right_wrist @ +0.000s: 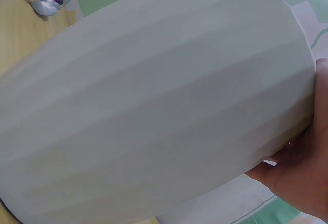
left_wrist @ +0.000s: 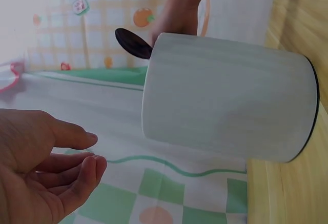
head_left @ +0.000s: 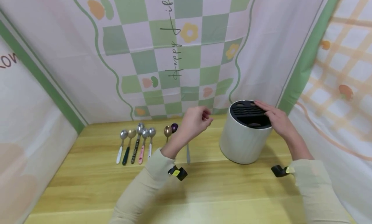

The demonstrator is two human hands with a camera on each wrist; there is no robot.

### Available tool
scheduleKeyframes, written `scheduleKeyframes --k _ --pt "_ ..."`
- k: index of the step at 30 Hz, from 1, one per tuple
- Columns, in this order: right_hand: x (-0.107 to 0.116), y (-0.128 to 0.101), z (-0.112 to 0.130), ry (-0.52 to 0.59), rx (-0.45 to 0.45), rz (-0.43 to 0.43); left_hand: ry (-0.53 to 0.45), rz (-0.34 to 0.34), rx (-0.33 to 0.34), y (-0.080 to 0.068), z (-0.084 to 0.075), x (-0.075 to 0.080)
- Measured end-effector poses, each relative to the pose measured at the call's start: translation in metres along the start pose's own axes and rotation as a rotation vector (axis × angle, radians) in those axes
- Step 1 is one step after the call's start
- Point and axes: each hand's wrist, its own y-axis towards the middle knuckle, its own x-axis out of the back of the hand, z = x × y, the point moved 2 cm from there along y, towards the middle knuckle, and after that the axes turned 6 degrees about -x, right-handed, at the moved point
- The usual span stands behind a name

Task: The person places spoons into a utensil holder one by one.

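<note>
A white round holder (head_left: 242,141) with a black slotted top (head_left: 247,112) stands on the wooden table (head_left: 232,191), right of centre. My right hand (head_left: 271,116) rests on its top with the fingers laid fairly straight across the black insert. Its palm (right_wrist: 302,167) touches the holder's wall (right_wrist: 154,106). My left hand (head_left: 207,117) hovers just left of the holder, fingers loosely bent, holding nothing. The left wrist view shows those fingers (left_wrist: 77,139) apart from the holder (left_wrist: 225,98). A dark spoon bowl (left_wrist: 132,43) sticks out of the holder's top.
Several spoons (head_left: 136,143) lie side by side at the back left of the table, with a gold-bowled (head_left: 167,131) and a purple-bowled one (head_left: 174,127) nearer my left hand. A grey handle (head_left: 188,154) lies beside my left forearm. Patterned cloth walls (head_left: 186,56) close three sides.
</note>
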Motion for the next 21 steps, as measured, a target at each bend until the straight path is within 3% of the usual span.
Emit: scheduleKeyframes --k 7,15,21 --pt "0.000 -0.001 0.001 0.019 -0.012 0.018 0.016 -0.007 0.091 -0.018 0.024 0.003" --pt "0.000 -0.001 -0.003 0.017 -0.017 0.013 0.024 -0.041 0.141 -0.045 0.063 0.001" --pt "0.000 0.000 -0.003 0.021 -0.027 0.024 -0.008 -0.025 0.233 -0.065 0.091 -0.001"
